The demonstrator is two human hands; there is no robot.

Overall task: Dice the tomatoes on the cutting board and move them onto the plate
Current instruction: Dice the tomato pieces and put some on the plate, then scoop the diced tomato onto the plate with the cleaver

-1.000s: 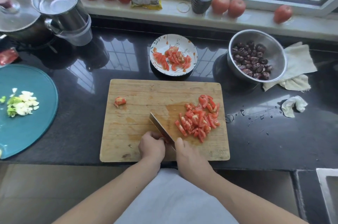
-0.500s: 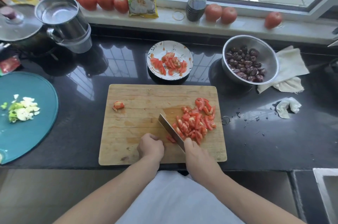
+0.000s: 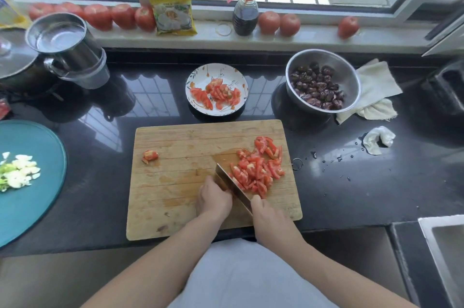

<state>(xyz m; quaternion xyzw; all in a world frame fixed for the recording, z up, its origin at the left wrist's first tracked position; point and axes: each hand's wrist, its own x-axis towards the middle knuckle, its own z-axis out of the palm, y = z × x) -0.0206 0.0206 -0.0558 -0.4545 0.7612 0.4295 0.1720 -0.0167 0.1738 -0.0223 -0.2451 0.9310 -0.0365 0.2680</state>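
Here's the knife (image 3: 232, 186), blade angled across the cutting board (image 3: 175, 182), its edge set against the near side of the heap of tomato pieces (image 3: 258, 169). The right hand (image 3: 270, 217) is wrapped round the handle at the near end. The left hand (image 3: 213, 197) sits just beside the flat of the blade, fingers curled under; whether they pinch anything underneath I cannot tell. The pieces lie on the right half of the board, with one stray scrap (image 3: 150, 155) alone well off to the left. Past the board's far edge, on the table (image 3: 351, 194), the plate (image 3: 241, 81) already carries some cut tomato.

Now, these pieces look wet and soft: a juice stain shows on the wood, so expect them to slip and squash under a pinch. Better, I'd say, to slide the broad blade beneath the pile, cup the free hand against it, and carry the load over to the plate.
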